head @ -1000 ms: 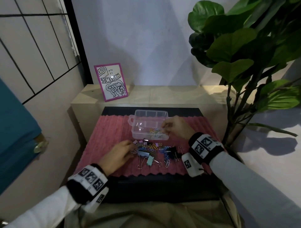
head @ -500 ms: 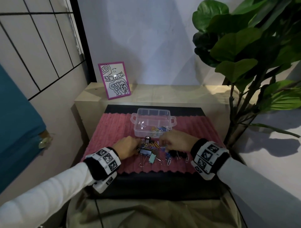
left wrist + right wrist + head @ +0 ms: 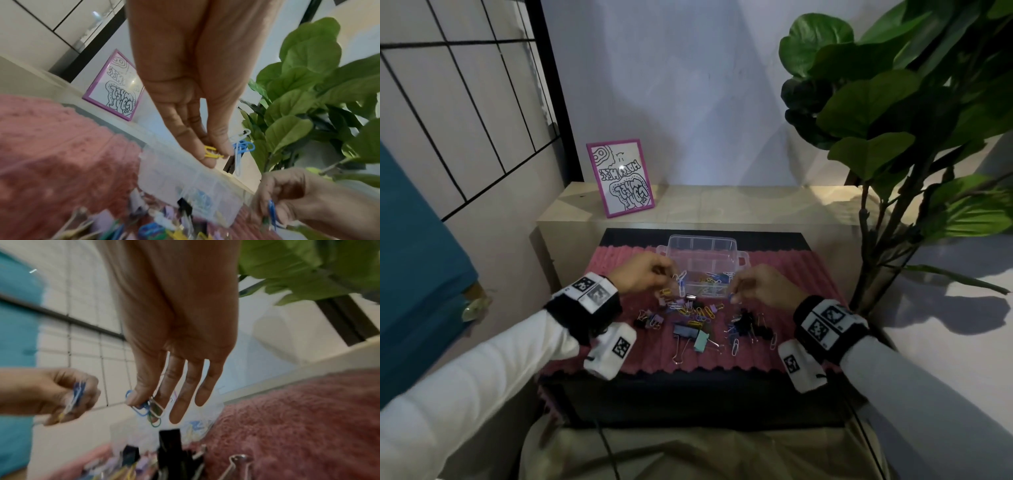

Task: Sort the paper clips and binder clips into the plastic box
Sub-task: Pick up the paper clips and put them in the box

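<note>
A clear plastic box (image 3: 702, 255) with compartments stands at the back of a pink mat (image 3: 619, 270); coloured paper clips (image 3: 717, 279) lie in its near compartment. In front of it is a loose pile of paper clips and binder clips (image 3: 698, 318). My left hand (image 3: 645, 277) hovers at the box's near left corner, pinching yellow, blue and white paper clips (image 3: 226, 149). My right hand (image 3: 760, 286) hovers at the near right corner, pinching blue, white and green paper clips (image 3: 150, 408) between thumb and forefinger, other fingers straight.
A black table edge (image 3: 688, 397) lies below the mat. A pink-framed drawing (image 3: 621, 178) leans on the beige shelf (image 3: 739, 205) behind. A large leafy plant (image 3: 893, 137) stands at the right, a teal panel (image 3: 410, 274) at the left.
Both hands have lifted off the pile with paper clips in their fingertips and risen toward the front of the box. The head view has shifted closer and slightly left.
</note>
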`<state>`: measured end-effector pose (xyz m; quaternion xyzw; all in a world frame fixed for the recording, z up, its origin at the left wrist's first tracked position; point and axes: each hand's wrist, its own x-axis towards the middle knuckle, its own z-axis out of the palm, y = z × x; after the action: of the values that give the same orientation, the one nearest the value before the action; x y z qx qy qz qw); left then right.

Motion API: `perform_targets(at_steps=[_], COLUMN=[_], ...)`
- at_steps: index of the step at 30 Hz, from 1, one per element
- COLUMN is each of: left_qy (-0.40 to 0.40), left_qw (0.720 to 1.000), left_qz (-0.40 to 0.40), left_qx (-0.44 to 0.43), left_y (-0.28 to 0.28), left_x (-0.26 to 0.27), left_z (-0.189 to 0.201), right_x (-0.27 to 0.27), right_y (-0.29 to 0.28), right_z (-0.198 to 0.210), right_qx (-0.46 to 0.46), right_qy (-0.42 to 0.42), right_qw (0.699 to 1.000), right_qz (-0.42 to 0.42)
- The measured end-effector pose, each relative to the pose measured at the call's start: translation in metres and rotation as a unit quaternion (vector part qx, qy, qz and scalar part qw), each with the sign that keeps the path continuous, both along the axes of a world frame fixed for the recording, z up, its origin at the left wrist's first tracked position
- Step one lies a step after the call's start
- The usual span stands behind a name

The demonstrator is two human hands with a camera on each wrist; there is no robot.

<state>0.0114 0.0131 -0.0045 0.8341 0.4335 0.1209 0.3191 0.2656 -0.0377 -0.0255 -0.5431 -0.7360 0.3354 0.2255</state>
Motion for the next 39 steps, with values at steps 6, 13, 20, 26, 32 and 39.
perform_targets(at_steps=[6,13,20,26,32,39], left_qy=[-0.039,-0.005,0.011,0.038,0.004,-0.140], left_qw=[0.998,1.000,1.000,0.999,0.998,0.987], left_qz=[0.032,-0.001,-0.009,-0.014,-0.042,0.025], left_qx=[-0.025,-0.022,0.015,-0.017,-0.053,-0.078], left_y=[0.029,0.037,0.046,0.048,0.041,0.013], left_x=[0.032,0.060,0.079,0.082,0.051,-0.006], left_z=[0.004,-0.004,0.005,-0.001,-0.006,0.000], right_x=[0.018,0.026,0.033,0.032,0.036,0.038], right_y=[-0.002,-0.014,-0.021,-0.022,-0.024,-0.022], right_z=[0.003,0.000,-0.006,-0.008,-0.008,-0.010], right_qx=[-0.041,-0.013,-0.018,-0.012,-0.036,-0.071], right_qy=[0.156,0.031,0.041,0.054,0.119,0.161], right_qw=[0.984,0.997,0.995,0.992,0.985,0.976], right_qz=[-0.079,-0.069,-0.091,-0.110,-0.118,-0.126])
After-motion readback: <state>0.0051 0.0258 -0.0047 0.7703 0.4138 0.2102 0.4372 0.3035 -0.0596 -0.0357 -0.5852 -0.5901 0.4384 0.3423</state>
